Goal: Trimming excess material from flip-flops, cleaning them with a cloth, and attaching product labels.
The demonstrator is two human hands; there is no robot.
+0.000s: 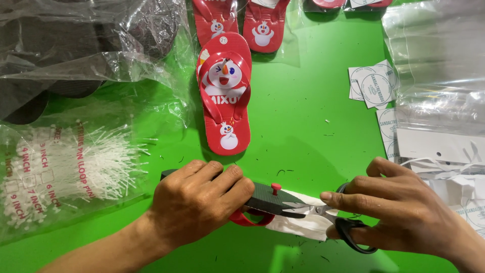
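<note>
I find my left hand (199, 202) clamped, fingers curled tight, over an upturned flip-flop (268, 198), black sole uppermost, low on the green table (313, 126). My right hand (404, 212) has fingers threaded through the scissors (328, 215), blades at the red strap plug (276, 188) and over a white card (303, 225) beneath. Trimming looks underway, not finished. One complete red snowman flip-flop (225, 98) lies above; round paper labels (374, 86) and a bag of loop pins (65, 172) wait unused.
</note>
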